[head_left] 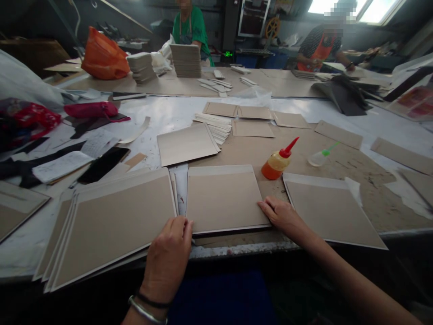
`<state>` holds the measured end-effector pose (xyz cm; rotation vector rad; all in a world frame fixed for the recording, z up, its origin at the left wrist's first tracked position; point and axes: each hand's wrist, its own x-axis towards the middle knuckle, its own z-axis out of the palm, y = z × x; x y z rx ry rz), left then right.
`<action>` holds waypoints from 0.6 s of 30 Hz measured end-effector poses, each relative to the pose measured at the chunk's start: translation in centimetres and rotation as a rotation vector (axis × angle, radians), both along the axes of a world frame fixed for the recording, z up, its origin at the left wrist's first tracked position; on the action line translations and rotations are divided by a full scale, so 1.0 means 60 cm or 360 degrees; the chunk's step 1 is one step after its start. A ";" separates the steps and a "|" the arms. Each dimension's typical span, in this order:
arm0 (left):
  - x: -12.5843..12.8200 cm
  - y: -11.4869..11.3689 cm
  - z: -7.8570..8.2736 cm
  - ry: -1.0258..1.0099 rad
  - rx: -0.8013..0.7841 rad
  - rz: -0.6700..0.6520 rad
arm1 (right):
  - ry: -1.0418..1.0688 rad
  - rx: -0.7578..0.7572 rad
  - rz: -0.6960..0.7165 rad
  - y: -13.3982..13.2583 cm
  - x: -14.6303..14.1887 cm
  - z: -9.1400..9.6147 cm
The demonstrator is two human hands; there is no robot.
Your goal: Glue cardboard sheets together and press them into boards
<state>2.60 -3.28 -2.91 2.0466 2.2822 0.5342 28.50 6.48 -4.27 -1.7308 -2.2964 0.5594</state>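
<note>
A beige cardboard panel (221, 198) with a pale strip along its far edge lies in front of me at the table edge. My left hand (171, 250) has its fingers curled and pinches the near left corner. On the opposite side, my right hand (279, 214) grips the right edge, thumb on top. To the left is a fanned stack of similar cardboard panels (118, 221), close to my left knuckles. Another panel (333, 210) lies beyond my right hand. Behind the middle panel stands a squeeze bottle (274, 164) with orange liquid and a red nozzle.
A small clear bottle with a green tip (320, 157) lies at the right. Farther back are a tilted panel (186, 144), a pile of pale strips (216, 126) and smaller boards (253, 128). A black phone (104, 163) and notebook (62, 167) lie left. Two people work across the table.
</note>
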 end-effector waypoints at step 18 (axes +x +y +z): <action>0.023 -0.055 -0.059 0.0002 0.0616 -0.0652 | 0.0002 0.0018 0.0021 0.004 0.006 -0.007</action>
